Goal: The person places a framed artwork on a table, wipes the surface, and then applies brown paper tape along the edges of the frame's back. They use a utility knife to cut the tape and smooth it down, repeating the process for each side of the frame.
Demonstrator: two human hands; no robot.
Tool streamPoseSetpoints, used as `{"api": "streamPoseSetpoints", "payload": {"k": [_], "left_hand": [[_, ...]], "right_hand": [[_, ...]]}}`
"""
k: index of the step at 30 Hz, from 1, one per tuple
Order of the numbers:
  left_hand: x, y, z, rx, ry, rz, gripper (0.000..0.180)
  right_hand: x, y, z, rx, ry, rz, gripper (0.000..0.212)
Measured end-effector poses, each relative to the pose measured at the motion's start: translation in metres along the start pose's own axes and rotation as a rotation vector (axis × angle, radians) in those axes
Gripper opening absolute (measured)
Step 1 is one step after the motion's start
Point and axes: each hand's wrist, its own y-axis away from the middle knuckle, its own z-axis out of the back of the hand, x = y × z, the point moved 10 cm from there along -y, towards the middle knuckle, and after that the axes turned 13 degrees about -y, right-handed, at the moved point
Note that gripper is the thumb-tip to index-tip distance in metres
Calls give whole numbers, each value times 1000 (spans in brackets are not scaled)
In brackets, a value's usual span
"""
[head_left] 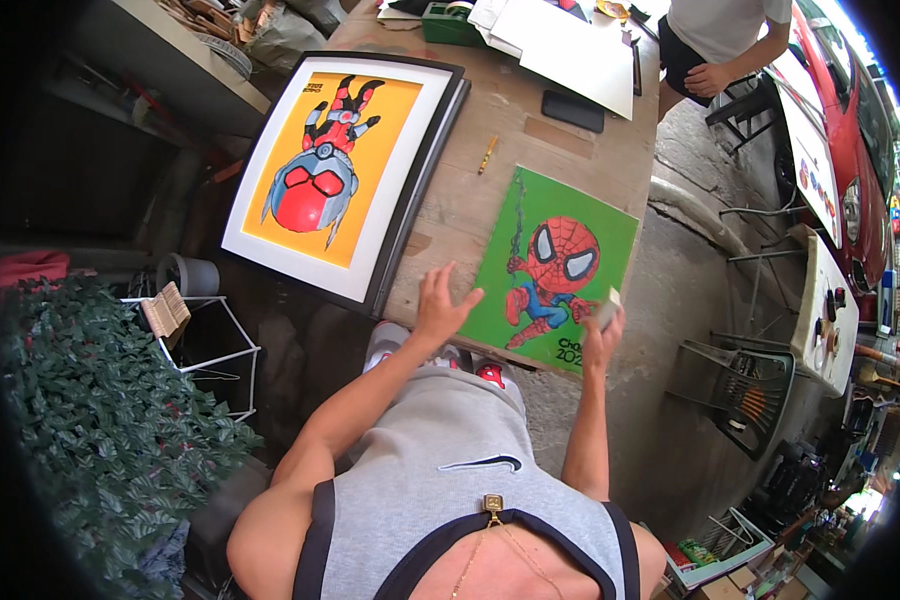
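1. Biggest thing in front of you: the wooden table, its near edge right at your front, carrying both artworks.

2. Over on your left lies the framed picture, orange behind a white mat with a dark border, slanting across the table's left edge. It looks stiff and the heavier of the two; the outer frame, two-handed, seems the safe hold.

3. And here's the green picture, flat at the table's near right, a red-masked cartoon figure painted across it. It looks light and fairly stiff, its painted face likely easy to scuff; opposite edges look like the place to take hold.

4. Your left hand is open, fingers spread, right by that picture's left edge; whether the thumb touches it, you can't tell from here.

5. Your right hand is closed, fingers pinching a block above the picture's lower right side.

6. Farther up, the dark phone lies flat, probably slick.

7. That small pale block: it looks light, suited to a fingertip grip on its sides; soft or hard, the view doesn't say.

8. Smallest of all, the yellow pencil lies beyond the green picture, thin and likely to roll.
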Motion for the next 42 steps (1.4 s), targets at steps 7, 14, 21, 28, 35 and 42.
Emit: {"api": "streamPoseSetpoints", "payload": {"k": [7, 14, 21, 28, 35, 42], "left_hand": [[178, -68, 203, -408, 39, 183, 52], [397, -189, 265, -84, -531, 359, 75], [446, -255, 226, 96, -406, 273, 66], [438, -250, 234, 205, -174, 445, 64], [394, -253, 241, 293, 337, 415, 62], [335, -207, 254, 348, 629, 280, 62]], "right_hand": [[68, 12, -244, 657, 472, 255, 53], [68, 25, -312, 437, 566, 197, 61], [58, 38, -370, 87, -14, -303, 58], [59, 39, -368, 41, 0, -492, 66], [74, 24, -358, -24, -148, -393, 50], [96, 50, -314, -83, -219, -270, 46]]}}
